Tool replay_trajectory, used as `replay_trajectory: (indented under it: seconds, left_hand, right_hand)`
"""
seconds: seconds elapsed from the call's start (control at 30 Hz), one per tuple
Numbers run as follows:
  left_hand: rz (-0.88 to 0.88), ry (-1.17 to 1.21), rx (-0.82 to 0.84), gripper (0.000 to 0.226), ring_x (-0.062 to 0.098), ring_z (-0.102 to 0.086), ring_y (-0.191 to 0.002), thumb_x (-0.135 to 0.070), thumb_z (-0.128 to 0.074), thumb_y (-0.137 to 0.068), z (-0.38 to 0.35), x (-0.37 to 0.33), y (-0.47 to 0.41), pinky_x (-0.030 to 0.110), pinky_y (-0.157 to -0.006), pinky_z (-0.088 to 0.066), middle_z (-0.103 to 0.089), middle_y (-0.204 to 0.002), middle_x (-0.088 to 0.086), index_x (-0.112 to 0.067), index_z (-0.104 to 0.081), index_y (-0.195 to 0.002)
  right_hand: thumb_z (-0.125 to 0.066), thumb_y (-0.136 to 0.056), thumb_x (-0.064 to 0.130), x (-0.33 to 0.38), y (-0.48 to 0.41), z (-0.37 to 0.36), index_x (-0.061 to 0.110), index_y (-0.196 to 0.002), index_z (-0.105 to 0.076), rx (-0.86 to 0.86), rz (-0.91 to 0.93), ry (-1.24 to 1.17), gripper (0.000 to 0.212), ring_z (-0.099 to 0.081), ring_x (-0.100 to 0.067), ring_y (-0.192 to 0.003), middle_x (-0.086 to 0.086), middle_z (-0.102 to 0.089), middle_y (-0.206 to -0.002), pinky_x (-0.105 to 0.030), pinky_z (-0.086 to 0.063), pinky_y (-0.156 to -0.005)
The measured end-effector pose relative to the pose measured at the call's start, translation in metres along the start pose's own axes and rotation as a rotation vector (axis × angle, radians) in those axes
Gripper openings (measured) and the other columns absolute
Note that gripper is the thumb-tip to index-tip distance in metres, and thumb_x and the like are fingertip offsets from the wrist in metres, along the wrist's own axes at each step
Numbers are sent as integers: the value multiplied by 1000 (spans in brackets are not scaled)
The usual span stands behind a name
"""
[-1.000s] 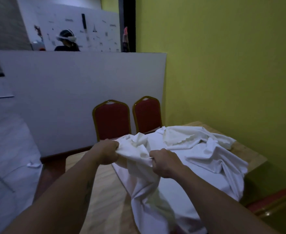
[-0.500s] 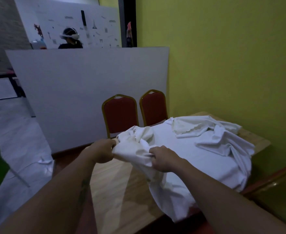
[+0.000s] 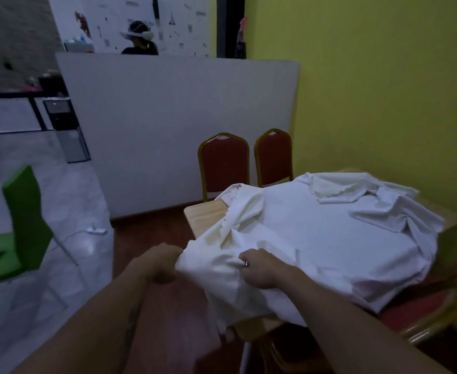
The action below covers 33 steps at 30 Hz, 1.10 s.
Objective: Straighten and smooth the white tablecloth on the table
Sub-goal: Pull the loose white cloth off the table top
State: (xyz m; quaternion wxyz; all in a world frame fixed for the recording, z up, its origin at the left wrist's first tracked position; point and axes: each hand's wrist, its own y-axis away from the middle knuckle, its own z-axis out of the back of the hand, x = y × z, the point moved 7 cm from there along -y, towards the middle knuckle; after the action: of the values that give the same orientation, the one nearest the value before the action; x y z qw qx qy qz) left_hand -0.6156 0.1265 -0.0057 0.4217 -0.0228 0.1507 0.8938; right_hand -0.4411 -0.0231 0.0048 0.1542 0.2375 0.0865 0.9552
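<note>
The white tablecloth [image 3: 316, 233] lies rumpled over most of the wooden table [image 3: 204, 214], with folded-over flaps bunched at the far right corner. My left hand [image 3: 162, 265] grips a bunched edge of the cloth out past the table's left side. My right hand [image 3: 259, 268] clutches the cloth's near edge a little to the right, a ring on one finger. Between the two hands the fabric is stretched and hangs down over the table's near-left corner. A bare strip of wood shows at the table's far-left corner.
Two red chairs [image 3: 224, 163] with gold frames stand behind the table against a white partition [image 3: 178, 125]. Another red chair [image 3: 421, 311] sits at the near right. A green chair [image 3: 19, 225] stands on the tiled floor at left. A yellow wall [image 3: 384, 90] borders the right. A person is beyond the partition.
Both hands have pulled the gripped cloth edge leftward and toward me, spreading it flatter over the tabletop. My view has shifted left and back from the table.
</note>
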Motion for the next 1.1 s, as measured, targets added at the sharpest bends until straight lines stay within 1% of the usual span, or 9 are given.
replay_trajectory:
  seconds: [0.07, 0.13, 0.27, 0.4, 0.5, 0.73, 0.83, 0.93, 1.1]
  left_hand:
    - [26, 17, 38, 40, 27, -62, -100, -32, -52, -67, -17, 16, 14, 31, -75, -44, -68, -111, 3, -25, -66, -103]
    - [72, 35, 120, 35, 27, -61, -100, -26, -59, -71, -37, 31, 24, 36, -82, -51, -66, -113, 5, -20, -67, -105]
    - [146, 146, 272, 36, 22, -61, -95, -19, -75, -68, -53, 47, 37, 34, -81, -54, -65, -111, 4, -17, -69, -103]
    - [154, 238, 162, 21, 21, -59, -83, -21, -59, -74, -33, 53, 39, 34, -74, -52, -67, -100, 6, -15, -70, -91]
    - [134, 253, 82, 14, 22, -59, -86, -16, -54, -76, -18, 46, 32, 35, -71, -51, -64, -98, 4, -23, -63, -84]
    - [120, 249, 6, 22, 22, -62, -88, -8, -52, -79, 5, 16, -7, 35, -76, -55, -64, -97, 4, -16, -65, -94]
    - [117, 225, -7, 24, 18, -60, -84, -8, -52, -79, 19, 6, -32, 30, -69, -51, -63, -97, 1, -16, -66, -97]
    - [100, 219, -19, 24, 19, -61, -87, -6, -53, -79, 29, -3, -57, 30, -73, -53, -63, -99, 2, -21, -65, -95]
    - [38, 233, 22, 25, 20, -61, -85, -7, -52, -80, 27, -16, -108, 29, -66, -51, -60, -98, 2, -23, -64, -95]
  right_hand:
    - [-51, -75, 37, 15, -3, -4, 22, -75, -56, -9, 2, -10, 16, -57, -23, -85, -2, -62, -89, -37, -48, -72]
    - [-53, -76, 47, 24, -6, -9, 26, -82, -60, -12, -9, -6, 23, -57, -20, -88, -1, -64, -96, -38, -48, -76]
    - [-53, -81, 43, 31, -11, -11, 25, -88, -59, -41, -28, 38, 21, -58, -21, -86, -1, -62, -94, -38, -50, -75]
    - [-51, -84, 36, 36, -15, -12, 25, -97, -58, -47, -38, 61, 19, -58, -22, -92, 0, -60, -97, -37, -48, -74]
    - [-51, -84, 35, 33, -15, -15, 26, -107, -57, -36, -62, 69, 25, -56, -22, -93, 3, -50, -97, -35, -45, -72]
    - [-51, -86, 34, -2, -31, 4, 25, -120, -53, -23, -95, 73, 35, -56, -21, -100, -3, -55, -120, -36, -47, -81]
    - [-51, -88, 34, -21, -45, 21, 24, -123, -52, -68, -118, -16, 36, -56, -20, -97, -4, -53, -120, -33, -46, -76]
    - [-50, -88, 33, -38, -54, 26, 24, -125, -51, -71, -156, -73, 38, -56, -18, -91, -2, -49, -116, -32, -45, -73]
    - [-50, -86, 31, -60, -76, 22, 24, -128, -49, -38, -223, -108, 42, -56, -20, -89, -6, -54, -120, -32, -44, -73]
